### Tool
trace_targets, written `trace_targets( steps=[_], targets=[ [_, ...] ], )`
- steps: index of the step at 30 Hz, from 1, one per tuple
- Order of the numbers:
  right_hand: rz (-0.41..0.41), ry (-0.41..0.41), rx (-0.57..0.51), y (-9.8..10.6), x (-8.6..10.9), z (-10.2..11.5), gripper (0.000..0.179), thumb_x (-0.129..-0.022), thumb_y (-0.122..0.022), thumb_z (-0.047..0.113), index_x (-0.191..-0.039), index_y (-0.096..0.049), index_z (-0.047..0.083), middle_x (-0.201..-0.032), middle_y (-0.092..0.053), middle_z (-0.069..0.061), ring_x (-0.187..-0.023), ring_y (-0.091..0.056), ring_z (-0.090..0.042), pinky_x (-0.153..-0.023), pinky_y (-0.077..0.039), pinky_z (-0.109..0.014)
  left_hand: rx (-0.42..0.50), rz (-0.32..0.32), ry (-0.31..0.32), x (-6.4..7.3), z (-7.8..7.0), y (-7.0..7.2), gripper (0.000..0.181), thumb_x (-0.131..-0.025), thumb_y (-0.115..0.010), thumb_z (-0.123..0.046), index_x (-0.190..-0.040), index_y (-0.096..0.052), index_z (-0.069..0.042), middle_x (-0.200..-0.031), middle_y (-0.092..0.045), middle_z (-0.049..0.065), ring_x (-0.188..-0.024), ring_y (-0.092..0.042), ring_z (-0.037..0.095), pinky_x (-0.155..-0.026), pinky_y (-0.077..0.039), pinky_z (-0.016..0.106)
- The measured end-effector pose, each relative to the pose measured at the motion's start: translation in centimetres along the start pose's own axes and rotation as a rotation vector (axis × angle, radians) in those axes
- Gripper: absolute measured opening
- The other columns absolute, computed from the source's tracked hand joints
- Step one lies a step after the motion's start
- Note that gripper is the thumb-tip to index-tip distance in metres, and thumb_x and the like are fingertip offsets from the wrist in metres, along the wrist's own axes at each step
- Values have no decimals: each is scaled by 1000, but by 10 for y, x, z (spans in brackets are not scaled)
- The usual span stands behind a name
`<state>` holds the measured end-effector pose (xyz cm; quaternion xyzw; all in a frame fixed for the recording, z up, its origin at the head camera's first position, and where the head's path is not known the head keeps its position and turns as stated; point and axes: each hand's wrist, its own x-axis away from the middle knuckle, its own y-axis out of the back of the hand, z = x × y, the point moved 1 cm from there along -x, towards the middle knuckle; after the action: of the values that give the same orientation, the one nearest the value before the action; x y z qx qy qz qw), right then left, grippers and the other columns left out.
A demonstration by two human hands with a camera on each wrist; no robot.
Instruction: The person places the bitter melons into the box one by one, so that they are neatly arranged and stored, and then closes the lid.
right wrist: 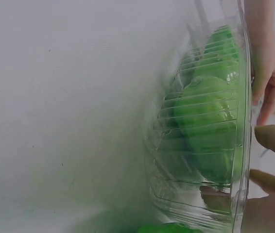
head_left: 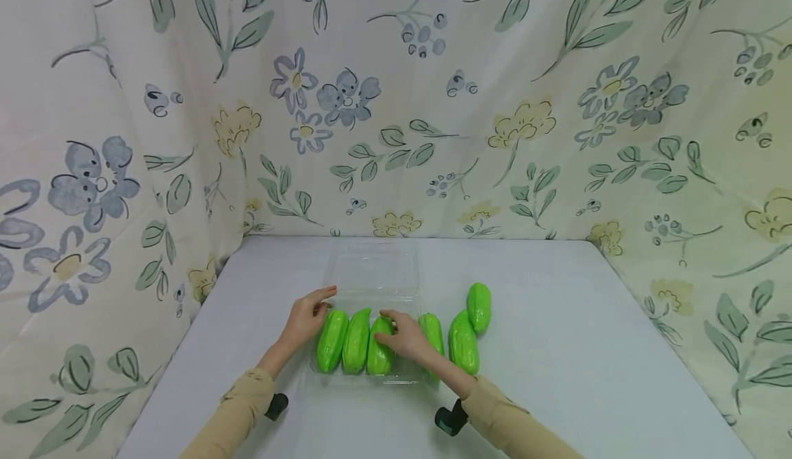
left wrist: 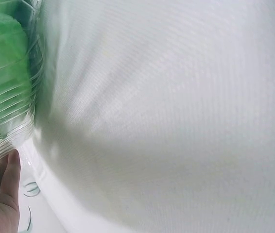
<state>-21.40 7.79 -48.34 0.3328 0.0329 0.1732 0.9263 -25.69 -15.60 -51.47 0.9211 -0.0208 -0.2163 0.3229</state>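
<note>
A clear plastic clamshell box (head_left: 399, 378) lies on the table with its lid (head_left: 373, 270) folded back. Inside, side by side, are three glossy green gourds: a left one (head_left: 333, 341), a middle one (head_left: 356, 342) and a right one (head_left: 380, 356). My left hand (head_left: 307, 316) is at the box's far left corner, fingers extended by its rim; in the left wrist view, fingers (left wrist: 10, 182) touch the ribbed wall. Over the right gourd, my right hand (head_left: 405, 335) reaches in with thumb and fingers spread apart. In the right wrist view a fingertip shows through the wall.
Right of the box, a gourd (head_left: 431, 332) lies close to its wall, partly behind my right forearm. Two more, a lower gourd (head_left: 464, 343) and an upper gourd (head_left: 479, 306), touch each other farther right. Floral cloth (head_left: 396, 115) hangs around the white table (head_left: 544, 321).
</note>
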Motion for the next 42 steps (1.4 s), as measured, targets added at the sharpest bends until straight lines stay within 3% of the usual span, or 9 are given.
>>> trace_targets(
  steps=[15, 22, 33, 42],
  targets=[
    [-28, 44, -33, 7, 7, 1, 52, -90, -63, 22, -133, -50, -3, -131, -52, -27, -114, -53, -47, -88, -51, -54, -11, 20, 2, 0, 4, 0, 39, -88, -48, 11, -124, -61, 1, -128, -61, 16, -93, -70, 27, -66, -55, 24],
    [-11, 65, -57, 9, 13, 5, 52, -91, -62, 22, -134, -49, -3, -134, -52, -24, -115, -54, -46, -87, -52, -52, -7, 22, 18, 0, 3, 1, 39, -88, -48, 11, -124, -61, 1, -129, -60, 16, -94, -69, 29, -68, -56, 28],
    [16, 41, -110, 15, 19, 7, 52, -92, -61, 25, -136, -48, 1, -135, -51, -24, -117, -52, -45, -88, -53, -50, -4, 31, 21, 1, 1, 2, 39, -89, -48, 10, -124, -61, 1, -130, -59, 16, -95, -69, 29, -66, -55, 24],
    [33, 16, -162, 25, 28, 5, 53, -91, -62, 27, -137, -48, 4, -132, -52, -26, -119, -52, -43, -89, -52, -50, 3, 31, 19, 0, 0, 2, 40, -88, -47, 12, -124, -60, 2, -130, -59, 18, -95, -69, 32, -71, -57, 31]
  ],
)
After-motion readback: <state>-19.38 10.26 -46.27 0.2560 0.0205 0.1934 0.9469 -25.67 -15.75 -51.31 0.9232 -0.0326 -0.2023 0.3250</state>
